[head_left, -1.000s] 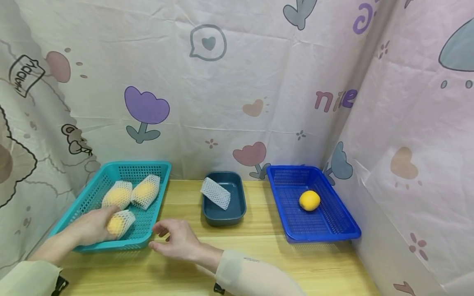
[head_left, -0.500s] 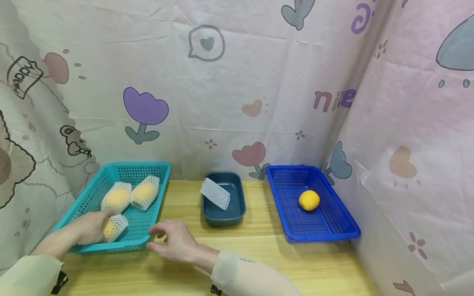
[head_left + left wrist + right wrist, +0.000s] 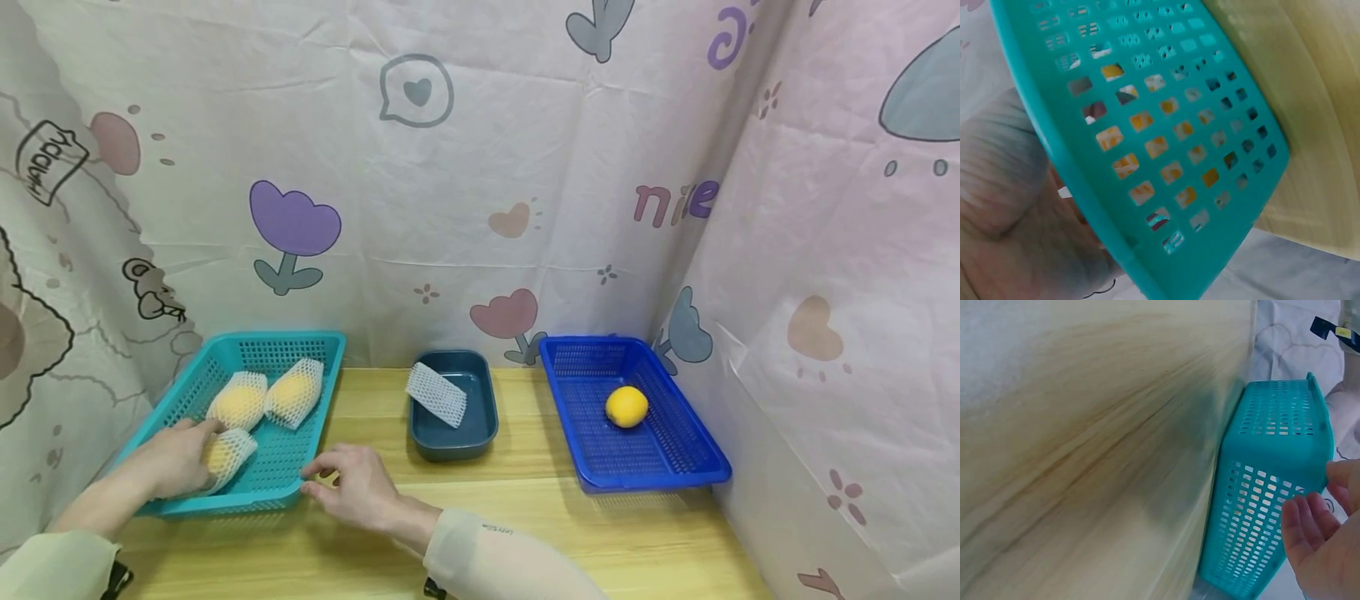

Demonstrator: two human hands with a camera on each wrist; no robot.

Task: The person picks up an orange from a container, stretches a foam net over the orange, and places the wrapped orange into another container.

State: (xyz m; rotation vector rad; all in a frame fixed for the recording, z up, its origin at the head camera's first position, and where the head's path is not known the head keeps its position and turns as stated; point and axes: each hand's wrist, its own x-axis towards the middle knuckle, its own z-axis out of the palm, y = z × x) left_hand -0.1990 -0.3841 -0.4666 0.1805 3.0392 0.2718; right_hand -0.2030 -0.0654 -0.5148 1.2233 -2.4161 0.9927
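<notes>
In the head view, my left hand (image 3: 171, 460) reaches over the front left of the turquoise basket (image 3: 281, 500) and holds a yellow lemon in a white foam net (image 3: 228, 454). Its palm and thumb are partly hidden there. Two more netted lemons (image 3: 238, 402) lie just behind, side by side. My right hand (image 3: 360, 487) is at the basket's front right corner, fingers loosely bent and holding nothing. In the right wrist view, the fingers (image 3: 1310, 519) are beside the basket rim; contact is hard to tell. Through the basket wall (image 3: 1147, 275), the left wrist view shows yellow patches.
A dark teal tray (image 3: 453, 446) stands mid-table with an empty white foam net (image 3: 437, 394) leaning across its left rim. To the right, a blue basket (image 3: 645, 482) contains one bare lemon (image 3: 627, 407). Printed curtains (image 3: 450, 208) enclose the back and sides of the wooden table (image 3: 525, 517).
My left hand and the netted lemon have shifted slightly left inside the basket, and the lemon's net end has tilted upward. The right hand stays nearly still at the corner.
</notes>
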